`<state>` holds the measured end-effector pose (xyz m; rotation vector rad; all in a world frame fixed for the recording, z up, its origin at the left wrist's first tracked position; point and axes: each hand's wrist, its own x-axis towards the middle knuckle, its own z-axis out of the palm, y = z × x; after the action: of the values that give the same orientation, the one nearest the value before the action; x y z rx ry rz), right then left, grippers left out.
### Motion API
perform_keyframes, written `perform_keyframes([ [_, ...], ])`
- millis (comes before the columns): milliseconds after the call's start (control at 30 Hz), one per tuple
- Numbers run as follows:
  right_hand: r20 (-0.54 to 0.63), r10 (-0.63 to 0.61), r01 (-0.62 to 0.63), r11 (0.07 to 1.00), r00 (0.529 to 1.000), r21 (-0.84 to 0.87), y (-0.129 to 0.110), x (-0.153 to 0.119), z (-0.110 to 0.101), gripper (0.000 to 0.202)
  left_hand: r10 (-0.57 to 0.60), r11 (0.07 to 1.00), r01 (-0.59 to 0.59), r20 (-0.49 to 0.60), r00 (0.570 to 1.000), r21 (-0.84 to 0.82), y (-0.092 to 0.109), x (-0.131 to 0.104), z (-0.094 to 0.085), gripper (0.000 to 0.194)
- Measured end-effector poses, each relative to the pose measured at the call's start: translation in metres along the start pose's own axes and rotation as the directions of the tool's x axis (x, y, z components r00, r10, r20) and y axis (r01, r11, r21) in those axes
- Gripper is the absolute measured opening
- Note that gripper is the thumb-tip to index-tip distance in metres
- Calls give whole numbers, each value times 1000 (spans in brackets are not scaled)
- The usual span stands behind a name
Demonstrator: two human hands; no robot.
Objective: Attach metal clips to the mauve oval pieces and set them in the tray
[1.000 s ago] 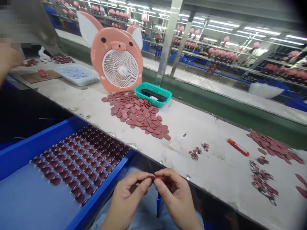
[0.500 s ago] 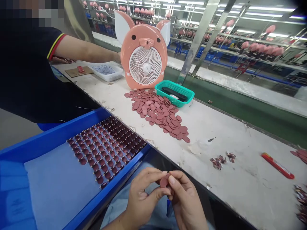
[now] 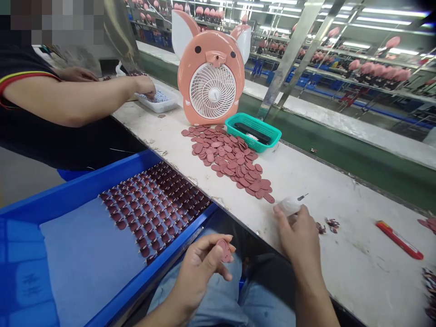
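Low in the middle of the frame, the left hand (image 3: 199, 270) grips a dull red oval disc (image 3: 224, 252) between thumb and fingers, above the person's lap. Right of centre, the right hand (image 3: 301, 236) has its fingers around a whitish bottle (image 3: 289, 205) with a thin dark tip; whether the bottle is lifted off the surface (image 3: 344, 190) cannot be told.

A broad pile of discs (image 3: 231, 161) spreads across the middle, its lower end just beside the bottle. Behind the pile stand a pink pig-shaped fan (image 3: 214, 94) and a green basket (image 3: 264, 146) with dark objects inside. Small dark scraps (image 3: 332, 225) lie right of the right hand, which hides some of them. Further right is a red cutter (image 3: 399, 240), with more dark pieces (image 3: 429, 290) cut off by the frame edge.

A blue tray (image 3: 85, 186) fills the lower left, with rows of dark red pieces (image 3: 153, 209) on a pale sheet. At upper left, a co-worker's arm (image 3: 85, 102) crosses in front of the surface, the hand (image 3: 145, 86) over a white tub (image 3: 161, 107) of small bluish bits.
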<state>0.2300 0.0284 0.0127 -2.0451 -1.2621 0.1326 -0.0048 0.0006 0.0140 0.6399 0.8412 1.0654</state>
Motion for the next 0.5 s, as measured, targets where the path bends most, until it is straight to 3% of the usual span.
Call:
perform_keyframes([
  [100, -28, 71, -71, 997, 997, -11, -6, -3, -5, 47, -92, 995, 90, -60, 994, -35, 4, -3, -2, 44],
  [200, -10, 51, -50, 997, 999, 58, -13, -24, -20, 53, -161, 986, 159, -57, 985, -47, 9, -5, -7, 49],
  [333, 160, -48, 6, 966, 986, 257, -28, -62, -48, 46, -186, 982, 181, -121, 975, -49, 15, -6, -8, 49],
  [400, 215, 4, -81, 933, 977, 351, -37, -77, -59, 38, -193, 981, 187, -169, 967, -51, 19, -7, -4, 48],
  [500, 201, 175, -256, 819, 964, 513, -43, -94, -67, 42, -217, 976, 212, -159, 963, -48, 23, -9, 4, 46],
])
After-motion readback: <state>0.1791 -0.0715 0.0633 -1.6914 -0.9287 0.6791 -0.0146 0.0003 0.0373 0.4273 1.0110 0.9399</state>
